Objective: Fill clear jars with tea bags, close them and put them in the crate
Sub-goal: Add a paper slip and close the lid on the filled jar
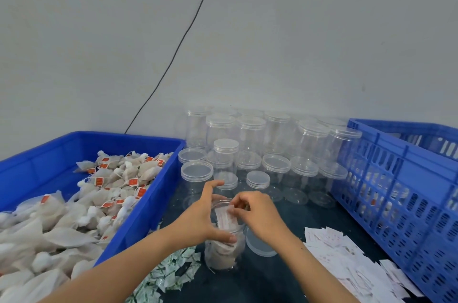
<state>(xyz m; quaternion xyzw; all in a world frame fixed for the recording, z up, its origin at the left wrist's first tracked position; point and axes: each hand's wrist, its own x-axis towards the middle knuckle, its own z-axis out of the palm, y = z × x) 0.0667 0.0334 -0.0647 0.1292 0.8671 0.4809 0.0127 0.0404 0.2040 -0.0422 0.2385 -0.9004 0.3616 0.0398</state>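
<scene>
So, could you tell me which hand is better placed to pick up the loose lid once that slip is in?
The right hand: the loose lid lies just beneath it, while the left hand grips the open jar.

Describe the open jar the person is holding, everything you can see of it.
The open jar is a clear, plastic-looking cylinder with no lid on, standing roughly upright on the dark table between the blue bin and the blue crate. Pale tea bags fill its lower part. The left hand grips its side, and the right hand pinches a white printed paper slip at its mouth. A loose clear lid lies right beside it.
</scene>
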